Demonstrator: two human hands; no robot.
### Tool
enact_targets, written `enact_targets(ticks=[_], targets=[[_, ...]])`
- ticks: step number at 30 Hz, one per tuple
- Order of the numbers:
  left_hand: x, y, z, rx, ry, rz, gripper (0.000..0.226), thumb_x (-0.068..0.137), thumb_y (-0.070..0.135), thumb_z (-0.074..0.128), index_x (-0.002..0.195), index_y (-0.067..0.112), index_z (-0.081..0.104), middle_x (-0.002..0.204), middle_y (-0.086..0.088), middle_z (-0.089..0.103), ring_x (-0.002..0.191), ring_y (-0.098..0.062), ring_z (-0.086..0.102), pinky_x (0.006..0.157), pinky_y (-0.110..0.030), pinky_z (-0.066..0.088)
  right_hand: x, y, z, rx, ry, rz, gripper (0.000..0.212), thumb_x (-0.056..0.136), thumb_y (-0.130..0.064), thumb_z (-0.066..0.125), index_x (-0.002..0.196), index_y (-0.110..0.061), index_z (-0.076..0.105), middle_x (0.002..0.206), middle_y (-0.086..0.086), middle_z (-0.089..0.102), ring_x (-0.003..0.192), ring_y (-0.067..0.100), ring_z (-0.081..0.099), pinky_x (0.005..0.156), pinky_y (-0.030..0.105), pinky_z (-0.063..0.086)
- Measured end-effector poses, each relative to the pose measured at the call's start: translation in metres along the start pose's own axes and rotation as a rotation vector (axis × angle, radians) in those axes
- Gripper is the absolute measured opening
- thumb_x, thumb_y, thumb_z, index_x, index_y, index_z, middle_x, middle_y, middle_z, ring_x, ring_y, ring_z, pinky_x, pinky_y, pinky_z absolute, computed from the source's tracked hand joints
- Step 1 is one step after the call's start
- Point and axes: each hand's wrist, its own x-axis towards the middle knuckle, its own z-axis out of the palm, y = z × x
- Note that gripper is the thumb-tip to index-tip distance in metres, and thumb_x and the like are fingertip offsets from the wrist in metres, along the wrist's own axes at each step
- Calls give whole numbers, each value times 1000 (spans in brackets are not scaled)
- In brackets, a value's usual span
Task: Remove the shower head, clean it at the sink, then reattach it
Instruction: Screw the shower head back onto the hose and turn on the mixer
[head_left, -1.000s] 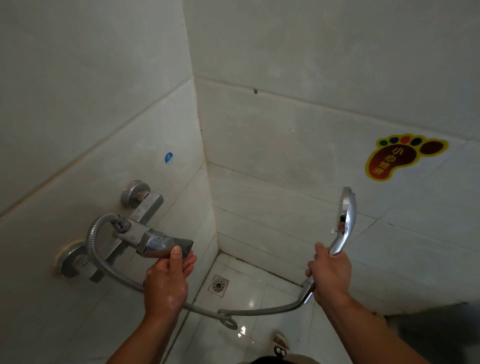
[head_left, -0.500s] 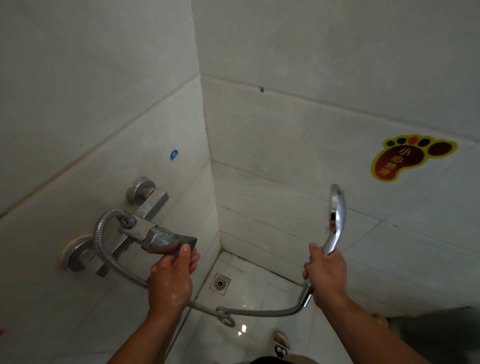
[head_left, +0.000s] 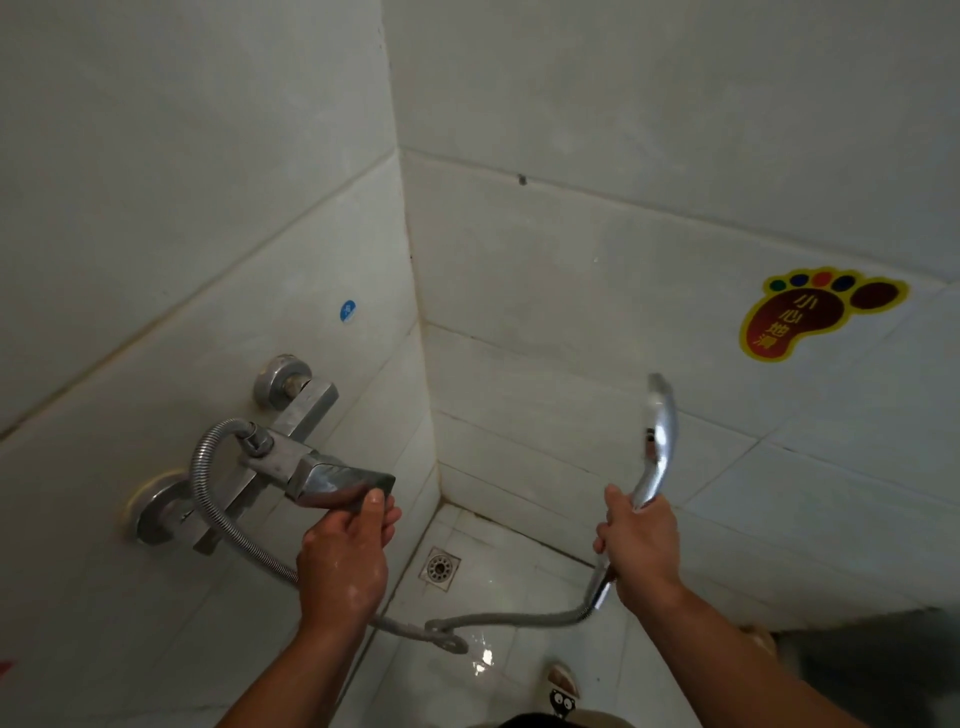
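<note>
Your right hand (head_left: 641, 545) grips the shower head (head_left: 658, 436) by its handle. The head is upright in the air before the right-hand wall. Its hose (head_left: 208, 483) is joined below your fist and loops back to the mixer on the left wall. Your left hand (head_left: 345, 551) pinches the mixer lever (head_left: 337, 480), thumb on top and fingers beneath. I judge you're setting the water before working the hose nut. Next, move your left hand to that nut and keep the head steady.

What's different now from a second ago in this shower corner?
The right hand has swung the chrome handheld shower head slightly left, turning it more edge-on. Unchanged: both grips, the left hand on the chrome mixer tap lever, and the ribbed metal hose attached.
</note>
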Motion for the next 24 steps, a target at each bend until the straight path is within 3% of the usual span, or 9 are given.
enact_targets(ticks=[2, 6, 9, 14, 16, 19, 21, 24], targets=[[0, 0, -1, 22, -7, 7, 25, 101, 30, 60, 81, 26, 75, 78, 5, 80, 87, -16, 78, 96, -50, 58, 0, 2, -3, -72, -3, -9, 30, 93, -28, 67, 79, -10, 49, 57, 9, 54, 44, 21, 53, 47, 38, 49], [-1, 2, 0, 71, -11, 23, 25, 100, 32, 61, 82, 24, 76, 78, 6, 80, 86, -11, 77, 95, -45, 59, -1, -5, 0, 51, 58, 12, 28, 97, -20, 63, 78, -13, 44, 57, 11, 49, 45, 23, 49, 46, 31, 43], [0, 3, -2, 70, -10, 4, 26, 100, 32, 60, 82, 23, 77, 78, 5, 80, 86, -11, 77, 95, -44, 59, -8, 1, -2, -70, -51, -52, 28, 94, -24, 67, 78, -13, 47, 55, 8, 53, 43, 22, 51, 45, 35, 46], [-1, 6, 0, 99, -15, 1, 29, 100, 29, 61, 77, 20, 76, 76, 5, 80, 82, -9, 77, 94, -39, 59, -7, 5, 0, 73, 61, 2, 28, 96, -18, 64, 77, -14, 45, 51, 5, 48, 41, 21, 48, 50, 37, 46], [1, 5, -2, 146, -7, 26, 28, 99, 30, 63, 78, 19, 78, 75, 8, 80, 79, -6, 77, 93, -38, 59, -10, 11, 1, 45, 0, 5, 26, 95, -19, 65, 77, -14, 47, 48, 2, 49, 41, 21, 48, 53, 39, 47], [1, 7, -2, 202, 20, 63, 27, 98, 30, 65, 85, 12, 80, 72, 7, 78, 70, 4, 74, 80, -19, 59, -15, 13, -2, 38, -68, -10, 25, 95, -18, 66, 78, -13, 47, 44, -3, 47, 40, 20, 46, 53, 39, 46], [0, 8, -2, 248, 53, 113, 28, 98, 29, 64, 87, 8, 81, 72, 8, 77, 64, 8, 71, 66, -5, 50, -13, 7, 0, 97, -57, 20, 25, 96, -14, 63, 80, -13, 45, 49, 2, 46, 41, 19, 45, 51, 36, 44], [4, 9, -3, 359, 112, 161, 31, 98, 31, 64, 86, 9, 81, 74, 6, 77, 67, 4, 69, 77, -17, 54, -4, -3, 4, 175, -116, 65, 26, 98, -10, 61, 81, -15, 42, 54, 5, 43, 40, 17, 42, 47, 31, 38]])
